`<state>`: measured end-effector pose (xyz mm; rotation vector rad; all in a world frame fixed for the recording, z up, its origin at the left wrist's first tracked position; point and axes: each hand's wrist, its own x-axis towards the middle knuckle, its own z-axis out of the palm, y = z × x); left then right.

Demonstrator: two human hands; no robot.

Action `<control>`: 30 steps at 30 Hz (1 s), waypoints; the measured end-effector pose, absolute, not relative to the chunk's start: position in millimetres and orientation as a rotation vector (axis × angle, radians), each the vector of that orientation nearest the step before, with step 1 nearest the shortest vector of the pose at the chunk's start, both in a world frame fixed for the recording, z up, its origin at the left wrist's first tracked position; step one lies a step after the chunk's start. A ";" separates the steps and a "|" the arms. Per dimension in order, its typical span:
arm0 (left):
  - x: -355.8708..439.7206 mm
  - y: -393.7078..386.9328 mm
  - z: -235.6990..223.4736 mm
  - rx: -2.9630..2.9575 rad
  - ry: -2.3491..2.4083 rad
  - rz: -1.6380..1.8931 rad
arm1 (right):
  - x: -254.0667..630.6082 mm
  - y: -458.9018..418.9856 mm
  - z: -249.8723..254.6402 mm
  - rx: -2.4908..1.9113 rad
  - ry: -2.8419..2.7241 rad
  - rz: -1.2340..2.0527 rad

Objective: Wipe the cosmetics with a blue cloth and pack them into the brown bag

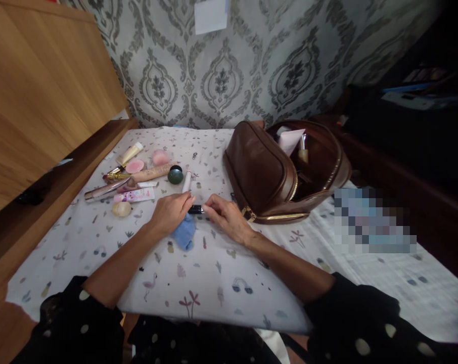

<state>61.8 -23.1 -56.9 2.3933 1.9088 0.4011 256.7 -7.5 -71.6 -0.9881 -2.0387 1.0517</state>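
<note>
My left hand (169,213) is closed on a blue cloth (185,234), which hangs out below the fingers. Between my two hands lies a small black tube (195,209) with a silvery end, perhaps a cosmetic. The fingertips of my right hand (229,217) pinch its right end, while its left end goes into my left hand. Just past the left fingers is a slim white-and-pink tube (187,181). A dark green round jar (175,175) with a black top sits a little farther back.
An open brown cosmetic bag (257,162) stands right of centre, holding a pink packet (290,140). Left are a purple-white tube (134,195), a beige tube (151,173), a cream tube (130,153) and pink sponge (161,157). A wooden panel (50,76) borders the printed cloth (176,288).
</note>
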 end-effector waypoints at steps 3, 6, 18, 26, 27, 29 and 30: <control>61.3 -22.9 -57.4 2.394 1.902 0.422 | 256.5 -7.0 -73.5 -0.984 -2.035 1.050; 60.1 -22.4 -58.6 2.396 1.890 0.450 | 256.2 -6.3 -75.2 -0.989 -2.040 1.014; 59.6 -22.3 -61.4 2.453 1.979 0.563 | 253.9 -6.0 -82.7 -0.956 -1.911 1.010; 66.6 -28.4 -63.3 2.788 1.646 0.822 | 252.9 -7.7 -81.6 -0.894 -1.948 0.992; 68.2 -29.4 -63.3 2.833 1.617 0.814 | 252.9 -8.6 -80.5 -0.878 -1.962 0.991; 70.7 -30.7 -63.6 2.889 1.595 0.791 | 253.0 -10.4 -78.3 -0.854 -1.987 0.989; 71.3 -30.8 -63.9 2.898 1.594 0.781 | 253.0 -11.2 -77.5 -0.848 -1.995 0.987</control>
